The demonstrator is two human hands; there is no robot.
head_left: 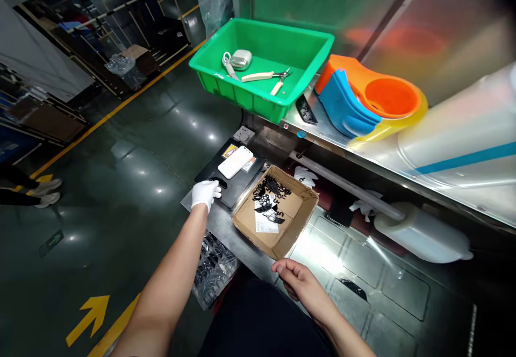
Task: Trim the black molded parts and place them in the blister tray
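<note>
My left hand (206,193), in a white glove, has its fingertips on a small black part (218,183) at the near edge of a black box-like surface (201,173). A white phone (235,162) lies just beyond it. My right hand (296,279) is bare, its fingers curled together by the near corner of a cardboard box (252,238); whether something small is between them cannot be made out. Inside the box are several black parts (273,186) and a printed white paper (266,226). Another black part (353,288) lies on the metal surface right of my right hand.
A green bin (258,101) with pliers (264,76) and a white case (241,59) stands on a shelf beside an orange and blue tape dispenser (350,104). Bagged black parts (213,265) sit below the table edge. A person's feet (48,193) show far left.
</note>
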